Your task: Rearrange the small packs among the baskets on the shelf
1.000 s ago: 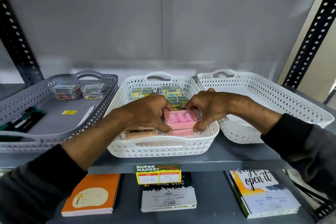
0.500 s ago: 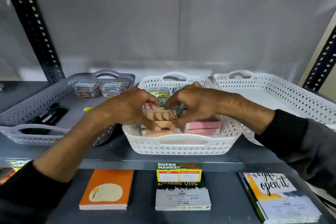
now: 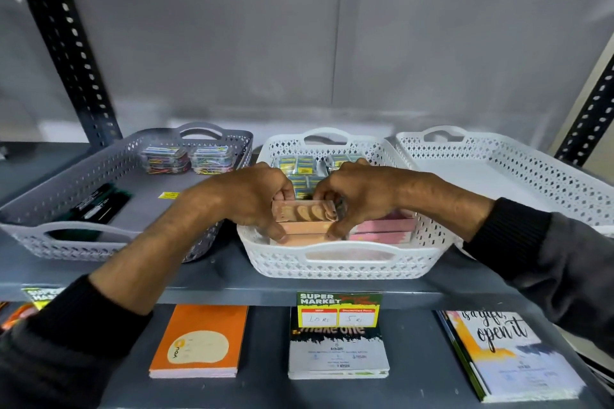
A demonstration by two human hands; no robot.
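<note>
Both hands are inside the middle white basket (image 3: 339, 264). My left hand (image 3: 247, 197) and my right hand (image 3: 357, 196) grip the two ends of a stack of tan packs (image 3: 304, 214) at the basket's front left. Pink packs (image 3: 382, 229) lie stacked beside it at the front right. Small blue and yellow packs (image 3: 297, 166) fill the basket's back. The grey basket (image 3: 83, 242) on the left holds two clear boxes of coloured clips (image 3: 186, 159) and dark pens (image 3: 96, 206). The white basket (image 3: 518, 156) on the right shows no packs.
The baskets stand side by side on a grey metal shelf (image 3: 232, 285) with perforated black uprights (image 3: 66, 53). A supermarket price tag (image 3: 339, 309) hangs on the shelf edge. Notebooks, one of them orange (image 3: 199, 342), lie on the lower shelf.
Both hands left the pink packs at the front right and moved left onto the tan stack, which they now grip. The camera view shifted left.
</note>
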